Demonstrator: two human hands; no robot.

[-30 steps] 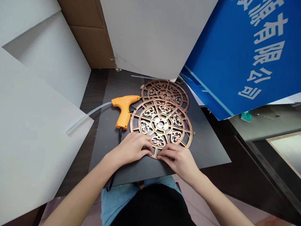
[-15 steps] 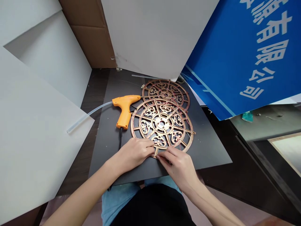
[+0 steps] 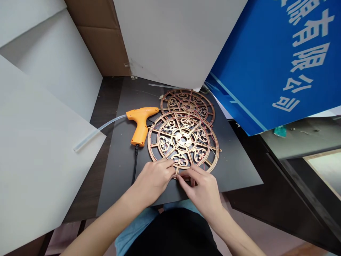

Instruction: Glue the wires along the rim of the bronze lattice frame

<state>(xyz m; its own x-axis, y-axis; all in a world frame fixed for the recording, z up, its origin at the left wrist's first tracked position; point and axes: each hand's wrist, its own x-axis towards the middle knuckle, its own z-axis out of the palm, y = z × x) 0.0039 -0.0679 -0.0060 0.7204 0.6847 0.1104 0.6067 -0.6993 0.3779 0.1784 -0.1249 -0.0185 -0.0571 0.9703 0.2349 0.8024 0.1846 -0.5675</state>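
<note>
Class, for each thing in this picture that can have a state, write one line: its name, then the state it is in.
Left hand: fingers curled at the near wheel's front rim
Right hand: thumb and fingers drawn together there; grip unclear
Near wheel: lying down, overlapping the far wheel
Far wheel: lying down, partly covered
Orange glue gun: lying on its side
Clear rod: in the gun's back end, bent
Black cord: attached to the grip

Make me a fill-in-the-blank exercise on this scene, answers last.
The pistol-shaped plastic glue gun is coloured ____.
It lies to the ____ of the near round, gold-coloured openwork disc.
The hand farther from the gun is the ____ one.
The gun's slim cord is ____.

orange; left; right; black
</note>
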